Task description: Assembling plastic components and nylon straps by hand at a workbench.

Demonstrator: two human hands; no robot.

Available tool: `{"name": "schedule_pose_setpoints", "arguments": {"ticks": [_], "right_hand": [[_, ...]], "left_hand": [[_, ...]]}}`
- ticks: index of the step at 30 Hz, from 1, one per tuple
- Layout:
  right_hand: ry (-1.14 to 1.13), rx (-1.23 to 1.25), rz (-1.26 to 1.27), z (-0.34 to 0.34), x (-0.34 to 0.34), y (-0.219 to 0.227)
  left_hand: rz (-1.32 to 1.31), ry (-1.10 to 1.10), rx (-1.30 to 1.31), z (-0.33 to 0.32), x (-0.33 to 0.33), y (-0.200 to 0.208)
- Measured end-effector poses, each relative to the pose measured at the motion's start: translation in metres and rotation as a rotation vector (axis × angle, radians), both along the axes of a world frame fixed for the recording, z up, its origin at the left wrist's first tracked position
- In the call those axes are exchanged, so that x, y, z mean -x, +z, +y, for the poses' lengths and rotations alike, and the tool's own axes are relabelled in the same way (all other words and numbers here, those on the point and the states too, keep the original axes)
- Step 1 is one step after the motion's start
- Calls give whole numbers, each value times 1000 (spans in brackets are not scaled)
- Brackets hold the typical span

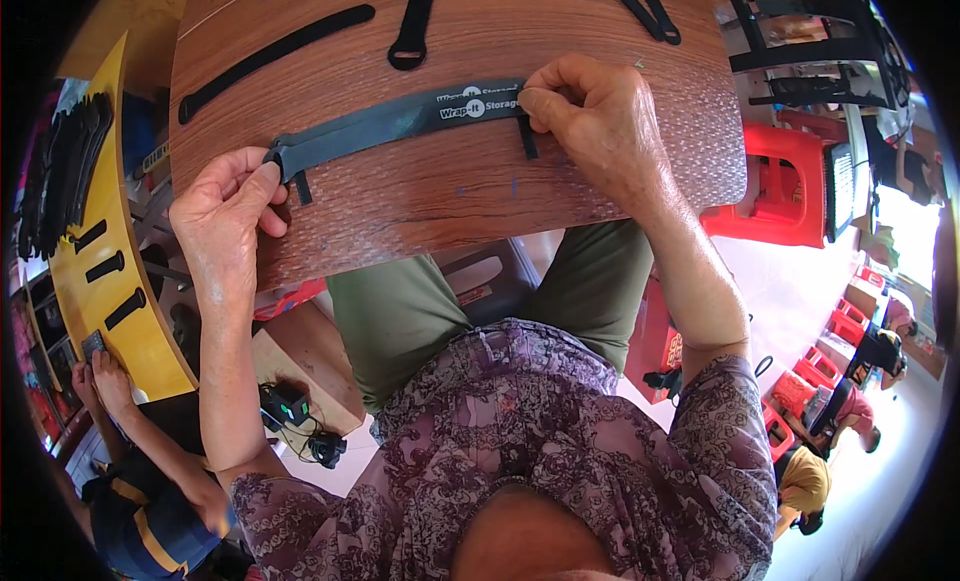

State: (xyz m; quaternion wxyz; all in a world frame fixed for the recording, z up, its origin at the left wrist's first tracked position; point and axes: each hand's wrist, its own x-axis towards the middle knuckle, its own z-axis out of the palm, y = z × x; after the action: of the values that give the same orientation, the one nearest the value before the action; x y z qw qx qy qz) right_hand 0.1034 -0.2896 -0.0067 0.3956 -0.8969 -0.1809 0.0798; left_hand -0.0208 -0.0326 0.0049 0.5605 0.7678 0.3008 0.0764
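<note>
A dark grey strap (370, 131) with white print stretches across the wooden table in front of me, apparently doubled, since a second printed edge shows behind the first. My left hand (222, 216) pinches its left end between thumb and fingers, beside a dark ring or loop. At the right end, my right hand (600, 116) grips the strap between thumb and forefinger. Short black tabs hang below it near each hand. Beyond it lie a long black strap (275, 63), another black strap with an oval slot (410, 36) and more black straps (640, 11) at the far right.
The wooden table (400, 216) ends just before my lap. Red plastic stools (775, 186) stand to its right. At left, a co-worker's hands (105, 381) work at a yellow table (150, 331) bearing piled black straps (75, 171). A small device (288, 403) with a green display sits below.
</note>
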Motion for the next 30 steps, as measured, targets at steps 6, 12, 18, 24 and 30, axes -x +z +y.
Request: {"name": "schedule_pose_setpoints", "arguments": {"ticks": [6,12,18,24,30], "right_hand": [[-7,0,-14,0,-1,-1],[-5,5,-9,0,-1,-1],[0,3,-20,0,-2,-3],[2,-6,7,0,-2,-2],[-6,10,36,1,-2,-1]], "left_hand": [[23,6,-28,-2,-2,2],[21,2,-29,-1,-1,2],[2,-17,-41,6,1,-9],[2,-7,-25,5,0,-9],[-12,-5,5,2,-1,-4]]}}
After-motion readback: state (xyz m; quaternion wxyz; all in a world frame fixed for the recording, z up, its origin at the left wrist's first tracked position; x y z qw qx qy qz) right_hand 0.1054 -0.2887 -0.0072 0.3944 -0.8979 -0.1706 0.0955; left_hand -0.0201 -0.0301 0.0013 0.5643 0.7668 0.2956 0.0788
